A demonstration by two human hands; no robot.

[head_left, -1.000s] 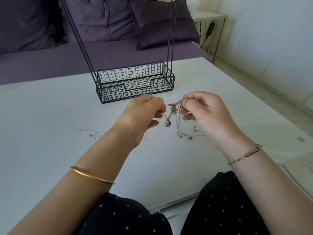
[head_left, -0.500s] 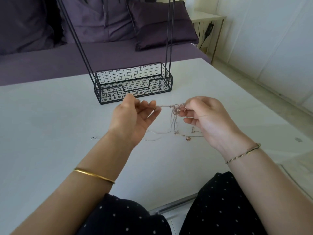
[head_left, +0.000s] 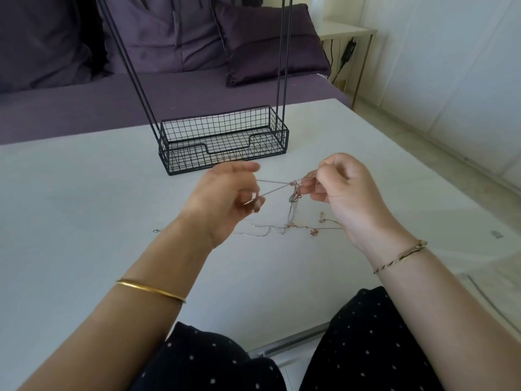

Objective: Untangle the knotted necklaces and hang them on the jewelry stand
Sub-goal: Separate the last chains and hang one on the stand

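Silver, rose-gold necklaces (head_left: 293, 197) knotted | my left hand (head_left: 222, 198) pinches one strand, right hand (head_left: 344, 198) pinches the tangle | jewelry stand (head_left: 186, 159): none hung in view

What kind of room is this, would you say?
Probably a home living room: a purple sofa with cushions behind the white table, and a small side table by the wall.
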